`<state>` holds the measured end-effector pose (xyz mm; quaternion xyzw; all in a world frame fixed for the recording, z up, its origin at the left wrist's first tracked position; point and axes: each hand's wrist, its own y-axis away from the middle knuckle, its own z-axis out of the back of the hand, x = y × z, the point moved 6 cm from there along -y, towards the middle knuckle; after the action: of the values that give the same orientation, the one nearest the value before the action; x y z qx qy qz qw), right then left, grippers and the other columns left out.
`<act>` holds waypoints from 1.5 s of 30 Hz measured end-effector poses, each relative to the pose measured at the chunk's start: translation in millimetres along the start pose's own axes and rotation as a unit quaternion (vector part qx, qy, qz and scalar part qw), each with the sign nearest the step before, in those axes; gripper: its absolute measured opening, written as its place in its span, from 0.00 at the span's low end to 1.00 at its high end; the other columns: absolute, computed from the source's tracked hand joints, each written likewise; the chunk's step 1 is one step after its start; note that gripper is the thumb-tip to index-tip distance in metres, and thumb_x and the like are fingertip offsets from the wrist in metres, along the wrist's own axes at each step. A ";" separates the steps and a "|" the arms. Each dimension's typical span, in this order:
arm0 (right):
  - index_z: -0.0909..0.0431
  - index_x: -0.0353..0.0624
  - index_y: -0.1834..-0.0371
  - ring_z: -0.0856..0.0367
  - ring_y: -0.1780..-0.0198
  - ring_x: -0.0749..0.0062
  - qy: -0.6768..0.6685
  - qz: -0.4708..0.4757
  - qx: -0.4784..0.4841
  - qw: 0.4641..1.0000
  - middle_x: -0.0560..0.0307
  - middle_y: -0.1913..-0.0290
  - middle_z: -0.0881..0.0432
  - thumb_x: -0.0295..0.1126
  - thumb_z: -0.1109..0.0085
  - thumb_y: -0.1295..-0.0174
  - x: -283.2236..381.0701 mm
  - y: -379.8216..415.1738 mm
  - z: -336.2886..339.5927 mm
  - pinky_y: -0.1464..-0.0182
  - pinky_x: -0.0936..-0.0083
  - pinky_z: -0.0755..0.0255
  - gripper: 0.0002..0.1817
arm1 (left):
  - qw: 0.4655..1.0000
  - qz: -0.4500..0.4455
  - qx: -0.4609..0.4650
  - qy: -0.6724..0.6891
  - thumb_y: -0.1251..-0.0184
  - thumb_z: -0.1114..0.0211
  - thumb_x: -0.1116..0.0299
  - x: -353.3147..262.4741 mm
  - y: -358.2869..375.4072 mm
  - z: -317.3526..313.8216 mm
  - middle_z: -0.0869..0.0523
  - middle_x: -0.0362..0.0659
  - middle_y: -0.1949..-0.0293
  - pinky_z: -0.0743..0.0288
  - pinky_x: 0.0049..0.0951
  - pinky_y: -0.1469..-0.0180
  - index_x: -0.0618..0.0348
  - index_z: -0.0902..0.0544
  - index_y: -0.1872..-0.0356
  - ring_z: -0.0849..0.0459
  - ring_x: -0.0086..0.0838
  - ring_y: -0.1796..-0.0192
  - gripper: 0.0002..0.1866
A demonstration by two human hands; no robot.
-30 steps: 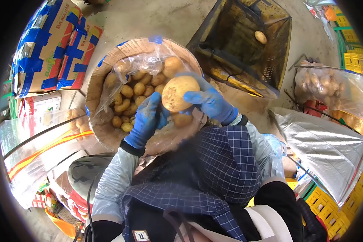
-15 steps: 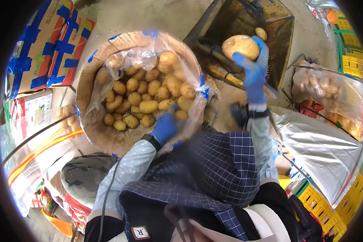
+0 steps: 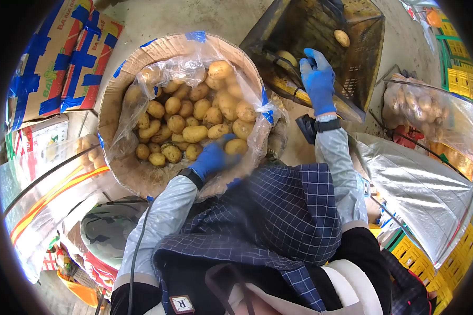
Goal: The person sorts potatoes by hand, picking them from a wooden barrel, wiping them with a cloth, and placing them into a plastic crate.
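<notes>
My left hand (image 3: 213, 161), in a blue glove, is inside a round cardboard bin (image 3: 108, 118) lined with clear plastic and holding several potatoes (image 3: 195, 134). Its fingers are apart beside a potato (image 3: 237, 147) near the bin's right side; the fingertips are partly blurred. Over the near edge of a dirty yellow-and-black crate (image 3: 370, 63), my right hand (image 3: 318, 79), also in a blue glove, is open with its fingers slightly bent and nothing in them. A potato (image 3: 287, 57) shows in the crate left of that hand, partly hidden. A smaller potato (image 3: 342, 38) lies farther back.
Cardboard boxes with blue tape (image 3: 50, 68) stand at the far left. To the right are a clear bag of potatoes (image 3: 418, 105), a silver sheet (image 3: 420, 181) and yellow crates (image 3: 410, 262). A camouflage cap (image 3: 110, 231) shows at lower left.
My right hand has let go of the large potato, which is now down in the crate, and drawn back slightly toward me. My left hand has shifted slightly among the potatoes.
</notes>
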<state>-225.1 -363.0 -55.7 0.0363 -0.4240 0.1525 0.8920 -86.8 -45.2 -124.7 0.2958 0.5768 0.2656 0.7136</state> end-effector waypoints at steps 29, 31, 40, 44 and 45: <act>0.30 0.39 0.30 0.23 0.35 0.62 -0.245 0.135 0.231 0.932 0.48 0.36 0.24 0.30 0.19 0.54 132.4 77.8 -24.5 0.32 0.64 0.28 0.44 | 0.895 -0.153 0.023 0.419 0.18 0.48 0.50 -75.7 14.0 76.5 0.14 0.41 0.69 0.28 0.21 0.71 0.66 0.19 0.43 0.18 0.22 0.74 0.26; 0.29 0.39 0.33 0.19 0.42 0.65 -0.191 0.071 0.067 0.977 0.50 0.41 0.21 0.29 0.19 0.55 97.6 40.5 5.5 0.38 0.67 0.22 0.42 | 0.951 -0.124 -0.127 0.253 0.22 0.42 0.54 -64.3 -8.8 95.2 0.14 0.48 0.59 0.19 0.25 0.61 0.62 0.23 0.35 0.14 0.27 0.65 0.25; 0.23 0.43 0.34 0.16 0.43 0.45 0.153 -0.027 0.053 0.987 0.33 0.42 0.17 0.37 0.25 0.47 -43.5 -22.5 1.0 0.39 0.59 0.23 0.34 | 0.939 -0.038 -0.301 -0.164 0.44 0.24 0.56 -68.9 -126.7 127.7 0.13 0.59 0.48 0.21 0.49 0.43 0.56 0.29 0.29 0.15 0.58 0.44 0.41; 0.19 0.42 0.39 0.14 0.46 0.45 0.148 0.007 0.064 0.987 0.35 0.46 0.14 0.41 0.31 0.40 -55.3 -21.7 -10.0 0.42 0.58 0.22 0.27 | 0.935 -0.074 -0.293 -0.186 0.47 0.21 0.53 -67.2 -138.4 133.2 0.12 0.59 0.52 0.19 0.45 0.45 0.58 0.25 0.36 0.12 0.54 0.48 0.38; 0.19 0.41 0.39 0.15 0.45 0.44 0.165 0.011 0.068 0.984 0.36 0.46 0.14 0.41 0.32 0.40 -52.1 -23.1 -8.1 0.42 0.58 0.22 0.26 | 0.943 -0.114 -0.290 -0.115 0.46 0.21 0.53 -64.0 -134.1 134.5 0.12 0.57 0.54 0.18 0.43 0.49 0.59 0.24 0.39 0.12 0.50 0.51 0.37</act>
<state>-243.0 -395.9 -99.4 0.0668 -0.2595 0.1948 0.9435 37.8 -198.6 -158.3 0.0362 0.4189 0.3023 0.8555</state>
